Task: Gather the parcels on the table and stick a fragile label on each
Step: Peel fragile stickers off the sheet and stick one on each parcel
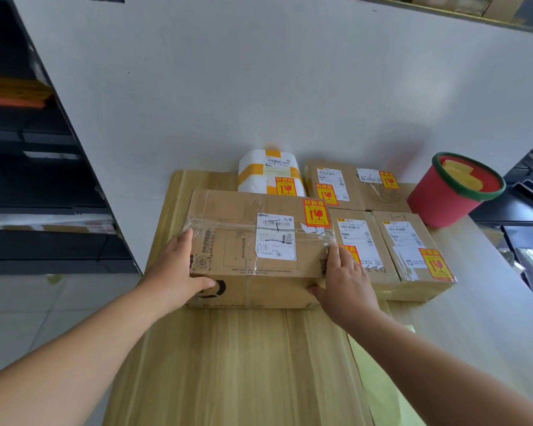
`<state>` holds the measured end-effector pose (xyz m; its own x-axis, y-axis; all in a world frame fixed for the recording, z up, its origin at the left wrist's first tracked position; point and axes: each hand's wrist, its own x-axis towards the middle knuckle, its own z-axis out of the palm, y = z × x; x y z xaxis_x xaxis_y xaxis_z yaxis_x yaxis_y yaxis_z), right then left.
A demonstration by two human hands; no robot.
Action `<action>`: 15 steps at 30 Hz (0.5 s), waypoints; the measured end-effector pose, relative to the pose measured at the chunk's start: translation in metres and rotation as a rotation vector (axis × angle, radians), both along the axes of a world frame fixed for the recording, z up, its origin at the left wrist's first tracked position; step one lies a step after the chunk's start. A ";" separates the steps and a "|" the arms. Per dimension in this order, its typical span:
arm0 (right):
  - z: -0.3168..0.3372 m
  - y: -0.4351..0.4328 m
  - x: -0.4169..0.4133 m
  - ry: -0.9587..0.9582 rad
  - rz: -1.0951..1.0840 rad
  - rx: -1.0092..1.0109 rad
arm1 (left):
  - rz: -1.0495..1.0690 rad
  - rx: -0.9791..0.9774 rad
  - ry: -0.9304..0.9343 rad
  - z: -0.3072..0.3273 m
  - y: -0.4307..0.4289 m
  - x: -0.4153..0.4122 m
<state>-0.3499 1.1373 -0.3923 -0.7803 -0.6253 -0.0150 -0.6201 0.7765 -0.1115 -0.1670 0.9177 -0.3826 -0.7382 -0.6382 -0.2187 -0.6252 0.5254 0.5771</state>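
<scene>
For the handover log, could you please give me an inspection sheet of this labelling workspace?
Surface: pale wooden tabletop, parcels grouped at its far end.
Job's things: large brown cardboard box, white padded parcel with yellow tape, four smaller brown cardboard boxes; each shows a red-and-yellow fragile label.
Clutter: red bucket with green rim holding yellow sheets, right of the parcels; pale green sheet at the table's right edge.
Grippers: left hand and right hand press on the large box's two ends.
Cables: nothing seen.
Surroundings: white panel behind; dark shelving on both sides.
</scene>
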 end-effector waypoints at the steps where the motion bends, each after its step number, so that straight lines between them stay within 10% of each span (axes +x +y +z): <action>1: 0.000 0.000 0.000 -0.004 0.000 -0.003 | -0.002 0.000 0.000 0.000 0.000 0.000; 15: 0.029 0.018 0.010 0.007 0.064 0.103 | -0.157 -0.428 -0.110 0.027 0.015 0.004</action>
<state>-0.3395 1.1553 -0.3633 -0.7390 -0.6693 -0.0766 -0.6694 0.7424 -0.0290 -0.1628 0.9332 -0.3556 -0.8201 -0.5706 -0.0426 -0.5646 0.7949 0.2223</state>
